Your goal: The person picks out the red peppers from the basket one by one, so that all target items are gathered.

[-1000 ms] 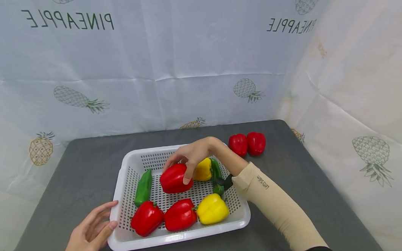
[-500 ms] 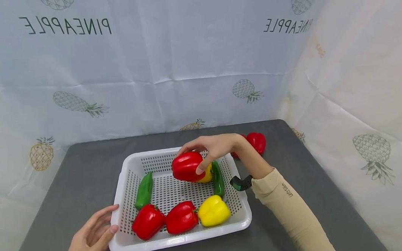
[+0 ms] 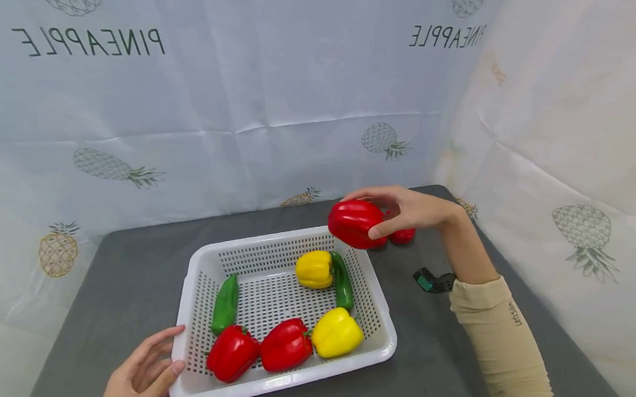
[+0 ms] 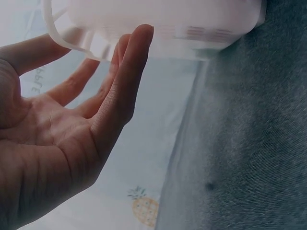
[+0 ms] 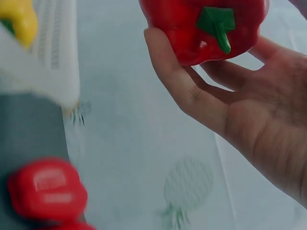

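Observation:
My right hand [image 3: 415, 208] holds a red bell pepper [image 3: 354, 223] between thumb and fingers, in the air over the far right corner of a white perforated basket [image 3: 284, 382]. Its green stem [image 5: 219, 28] shows in the right wrist view. At the basket's left side, the fingertips of my left hand [image 3: 138, 376] touch or almost touch the rim, the fingers loosely bent. Inside the basket lie a red bell pepper [image 3: 232, 354], a second red bell pepper [image 3: 285, 345], a front yellow bell pepper [image 3: 337, 333], a back yellow bell pepper [image 3: 314, 269] and two long green peppers [image 3: 225, 306].
Beyond the basket's right side, red bell peppers [image 3: 402, 236] lie on the dark grey table [image 3: 143, 267], partly hidden by the right hand and its pepper. A white pineapple-printed cloth [image 3: 237, 95] hangs behind the table and along its right side.
The right hand has lifted the red bell pepper out of the basket's middle and carried it right and away, over the far right corner. The left hand stays by the basket's left rim.

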`<state>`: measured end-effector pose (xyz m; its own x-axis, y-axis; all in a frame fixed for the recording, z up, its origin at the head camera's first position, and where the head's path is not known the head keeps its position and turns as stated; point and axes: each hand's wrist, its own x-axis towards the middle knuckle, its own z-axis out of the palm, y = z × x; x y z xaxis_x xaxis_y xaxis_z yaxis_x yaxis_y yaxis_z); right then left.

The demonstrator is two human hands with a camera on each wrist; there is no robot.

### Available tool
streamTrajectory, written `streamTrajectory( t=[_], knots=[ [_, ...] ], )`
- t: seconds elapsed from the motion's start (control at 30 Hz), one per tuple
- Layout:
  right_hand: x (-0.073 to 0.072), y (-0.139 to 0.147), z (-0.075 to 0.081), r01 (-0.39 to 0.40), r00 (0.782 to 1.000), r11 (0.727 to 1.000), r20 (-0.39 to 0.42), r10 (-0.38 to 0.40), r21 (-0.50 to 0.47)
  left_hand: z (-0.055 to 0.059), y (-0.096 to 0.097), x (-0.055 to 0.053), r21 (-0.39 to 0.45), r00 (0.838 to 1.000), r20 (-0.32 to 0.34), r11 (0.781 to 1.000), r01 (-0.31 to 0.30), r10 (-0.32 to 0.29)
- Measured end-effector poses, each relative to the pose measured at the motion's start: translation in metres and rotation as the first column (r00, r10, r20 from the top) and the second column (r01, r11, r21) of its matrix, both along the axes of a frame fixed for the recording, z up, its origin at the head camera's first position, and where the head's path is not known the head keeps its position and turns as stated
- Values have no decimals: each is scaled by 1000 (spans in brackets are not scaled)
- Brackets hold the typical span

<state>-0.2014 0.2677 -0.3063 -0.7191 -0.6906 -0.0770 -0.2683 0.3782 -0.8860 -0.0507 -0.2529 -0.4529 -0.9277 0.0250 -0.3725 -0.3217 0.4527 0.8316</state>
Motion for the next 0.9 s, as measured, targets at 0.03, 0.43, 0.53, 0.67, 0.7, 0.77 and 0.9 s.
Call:
streamTrajectory(
  t=[0.03,0.43,0.53,0.67,0.7,0.77,0.9],
  knots=[
    [2,9,-1,27,1000,1000,-10,-27,-5,0,-1,-1,-2,1000,1,1000,8,-8],
    [20,83,-14,244,968,969,-58,-245,-31,-1,-3,-8,-15,997,15,997,81,-81],
    [22,95,-18,287,956,957,-54,-288,-29,-1,-2,-8,-10,997,21,997,78,-77],
    [25,110,-23,340,938,940,-63,-341,-30,-1,-1,-9,-9,997,27,997,71,-71],
    [25,114,-25,352,933,935,-65,-354,-32,-1,-1,-9,-12,997,30,998,69,-69],
    [25,121,-28,372,925,928,-65,-373,-39,-2,-1,-8,-15,998,36,998,61,-60],
    [26,137,-36,432,900,901,-50,-434,-41,-3,-2,-8,-12,998,36,999,49,-49]
  ],
)
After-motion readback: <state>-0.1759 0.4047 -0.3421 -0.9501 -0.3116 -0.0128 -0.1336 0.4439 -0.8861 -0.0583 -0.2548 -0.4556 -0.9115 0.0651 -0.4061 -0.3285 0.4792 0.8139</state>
